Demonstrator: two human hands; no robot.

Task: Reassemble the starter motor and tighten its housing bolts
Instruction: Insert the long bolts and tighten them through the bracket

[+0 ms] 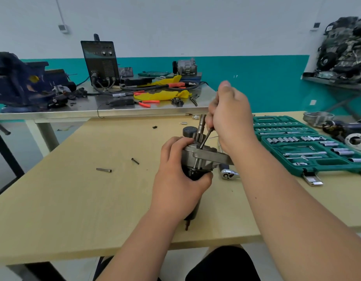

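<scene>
Risk, as judged: with a long grey steel bolt (pixel 103 169) and a shorter dark bolt (pixel 135 160) lying unfitted at left on the pale wooden tabletop (pixel 74 199), the grey-and-black cylindrical starter motor (pixel 204 157) may be only loosely joined, and its thread could be crossed by the thin dark metal rod (pixel 206 137), held at a slant. The motor is held upright near the table's middle, its black body wrapped by the left hand (pixel 179 179). Just above and right, the rod is pinched by the curled right hand (pixel 230 116), tip set against the housing top.
</scene>
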